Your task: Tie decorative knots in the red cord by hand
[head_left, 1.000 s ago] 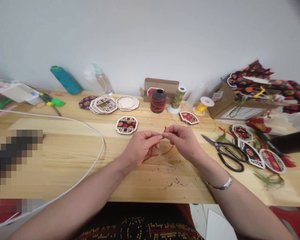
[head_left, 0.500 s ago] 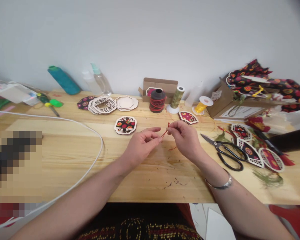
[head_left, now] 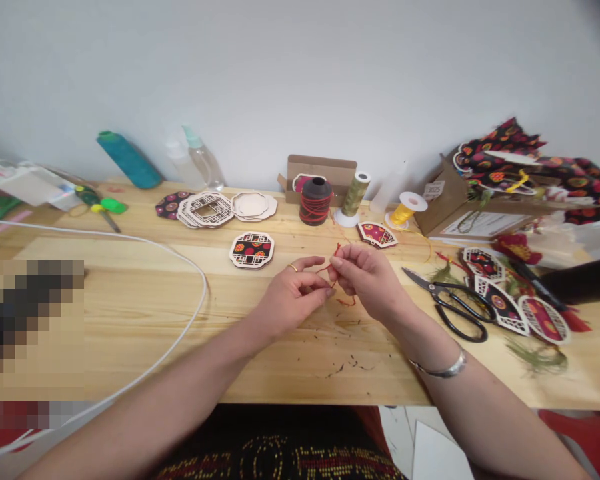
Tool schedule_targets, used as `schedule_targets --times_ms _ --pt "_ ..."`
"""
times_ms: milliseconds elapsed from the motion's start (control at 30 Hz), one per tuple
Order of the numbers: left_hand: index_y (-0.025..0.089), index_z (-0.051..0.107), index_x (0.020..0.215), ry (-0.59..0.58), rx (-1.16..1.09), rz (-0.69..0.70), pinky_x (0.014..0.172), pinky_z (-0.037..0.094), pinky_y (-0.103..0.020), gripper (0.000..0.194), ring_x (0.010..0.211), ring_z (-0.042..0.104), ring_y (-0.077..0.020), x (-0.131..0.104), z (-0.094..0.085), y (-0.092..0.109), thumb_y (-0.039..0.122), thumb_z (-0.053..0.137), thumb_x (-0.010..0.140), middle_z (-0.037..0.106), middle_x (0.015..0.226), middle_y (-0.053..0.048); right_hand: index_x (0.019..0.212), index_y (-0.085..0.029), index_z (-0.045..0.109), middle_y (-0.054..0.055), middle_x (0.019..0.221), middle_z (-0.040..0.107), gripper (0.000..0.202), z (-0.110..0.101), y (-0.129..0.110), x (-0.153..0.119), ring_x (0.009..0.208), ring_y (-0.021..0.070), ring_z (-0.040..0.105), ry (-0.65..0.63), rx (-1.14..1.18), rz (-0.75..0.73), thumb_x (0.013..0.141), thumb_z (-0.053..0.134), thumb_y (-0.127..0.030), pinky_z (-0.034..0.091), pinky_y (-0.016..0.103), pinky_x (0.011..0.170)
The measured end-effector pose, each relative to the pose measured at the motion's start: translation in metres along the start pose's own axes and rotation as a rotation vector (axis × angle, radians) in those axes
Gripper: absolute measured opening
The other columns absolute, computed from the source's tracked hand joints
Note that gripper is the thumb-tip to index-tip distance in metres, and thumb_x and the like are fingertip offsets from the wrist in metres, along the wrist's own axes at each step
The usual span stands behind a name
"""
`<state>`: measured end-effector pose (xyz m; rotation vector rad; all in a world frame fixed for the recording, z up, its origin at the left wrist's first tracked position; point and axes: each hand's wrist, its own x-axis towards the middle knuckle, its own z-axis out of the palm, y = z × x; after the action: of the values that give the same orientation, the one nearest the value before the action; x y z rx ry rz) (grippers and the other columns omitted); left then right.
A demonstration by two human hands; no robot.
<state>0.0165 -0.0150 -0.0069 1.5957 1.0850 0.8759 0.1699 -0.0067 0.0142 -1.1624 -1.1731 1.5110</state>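
Note:
A thin red cord [head_left: 347,303] runs between my two hands above the wooden table. My left hand [head_left: 300,288] pinches it between thumb and fingers, and a strand crosses near the forefinger. Close beside it, my right hand [head_left: 363,272] grips the cord between thumb and forefinger, with a short end sticking up above the fingertips. The cord's lower end dangles under the right hand. Left of my hands lies a wooden-framed ornament [head_left: 251,250] with patterned fabric. Behind them stands a black spool [head_left: 315,200] wound with red cord.
Black-handled scissors [head_left: 460,307] lie right of my right hand, beside several fabric ornaments [head_left: 503,307]. A cardboard box [head_left: 475,210] of patterned cloth is at back right. A white cable [head_left: 193,263] curves across the left. Yellow [head_left: 404,212] and green [head_left: 355,197] spools stand behind.
My left hand has shifted slightly right and down, its fingers now curled nearer my right hand. The cord has bent into a loop shape between the hands.

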Motion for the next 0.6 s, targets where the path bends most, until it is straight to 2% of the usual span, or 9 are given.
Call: schedule_targets --times_ms 100,200,233,300,400,467,533,600 --pt "0.018 0.067 0.068 0.11 0.057 -0.016 0.097 0.039 -0.04 0.009 0.114 0.052 -0.0266 -0.0014 -0.0024 0.0035 0.026 0.065 0.073 0.051 0.127 -0.012 0.068 -0.018 0.051 -0.005 0.052 0.051 0.02 -0.0008 -0.0002 0.0003 0.042 0.0054 0.036 0.037 -0.069 -0.037 0.073 0.063 -0.033 0.025 0.021 0.04" --pt "0.018 0.062 0.072 0.307 0.057 0.029 0.103 0.033 -0.041 0.007 0.12 0.047 -0.0267 -0.002 -0.0055 0.0056 0.024 0.063 0.075 0.047 0.132 -0.012 0.067 -0.018 0.051 -0.005 0.052 0.051 0.018 -0.001 0.0001 0.0004 0.043 0.006 0.036 0.048 -0.133 -0.058 0.075 0.062 -0.031 0.026 0.021 0.041" --pt "0.018 0.061 0.076 0.339 0.022 0.046 0.103 0.033 -0.04 0.006 0.123 0.045 -0.0262 -0.0021 -0.0059 0.0058 0.024 0.062 0.076 0.047 0.133 -0.011 0.067 -0.018 0.051 -0.005 0.051 0.05 0.017 -0.0008 0.0003 0.0003 0.044 0.0062 0.037 0.044 -0.15 -0.062 0.075 0.061 -0.03 0.027 0.022 0.041" --pt "0.019 0.061 0.091 0.296 -0.097 0.043 0.101 0.036 -0.037 0.014 0.123 0.046 -0.0244 -0.0023 -0.0051 0.006 0.024 0.06 0.078 0.05 0.132 -0.011 0.066 -0.018 0.051 -0.005 0.051 0.051 0.016 -0.0002 0.0011 0.0001 0.045 0.0066 0.038 0.035 -0.183 -0.075 0.075 0.06 -0.028 0.03 0.022 0.044" --pt "0.018 0.059 0.108 0.095 -0.281 -0.03 0.091 0.044 -0.032 0.028 0.107 0.058 -0.0205 -0.0029 -0.0012 0.0067 0.025 0.058 0.081 0.063 0.115 -0.009 0.066 -0.018 0.053 -0.004 0.054 0.053 0.013 0.0 0.0035 0.0003 0.049 0.0081 0.042 0.041 -0.243 -0.105 0.075 0.059 -0.026 0.034 0.024 0.049" --pt "0.016 0.061 0.108 0.025 -0.324 -0.065 0.08 0.048 -0.029 0.028 0.088 0.062 -0.0169 -0.0029 0.0006 0.0073 0.025 0.058 0.082 0.068 0.099 -0.007 0.067 -0.018 0.055 -0.003 0.057 0.054 0.012 -0.0006 0.0055 0.0009 0.052 0.0091 0.045 0.052 -0.288 -0.123 0.075 0.059 -0.025 0.036 0.024 0.051" --pt "0.016 0.064 0.102 0.017 -0.311 -0.09 0.067 0.047 -0.025 0.024 0.071 0.06 -0.0127 -0.0023 0.0007 0.0073 0.027 0.059 0.081 0.068 0.088 -0.004 0.067 -0.018 0.056 -0.003 0.057 0.054 0.012 -0.0016 0.0071 0.0018 0.052 0.0094 0.045 0.052 -0.325 -0.137 0.076 0.058 -0.025 0.036 0.024 0.052" --pt "0.016 0.067 0.095 0.027 -0.286 -0.112 0.058 0.043 -0.022 0.021 0.062 0.054 -0.01 -0.0012 -0.0008 0.0063 0.028 0.06 0.08 0.067 0.082 -0.003 0.067 -0.017 0.056 -0.004 0.056 0.053 0.013 -0.0026 0.0079 0.0025 0.052 0.009 0.044 0.051 -0.349 -0.147 0.075 0.059 -0.026 0.036 0.024 0.052"
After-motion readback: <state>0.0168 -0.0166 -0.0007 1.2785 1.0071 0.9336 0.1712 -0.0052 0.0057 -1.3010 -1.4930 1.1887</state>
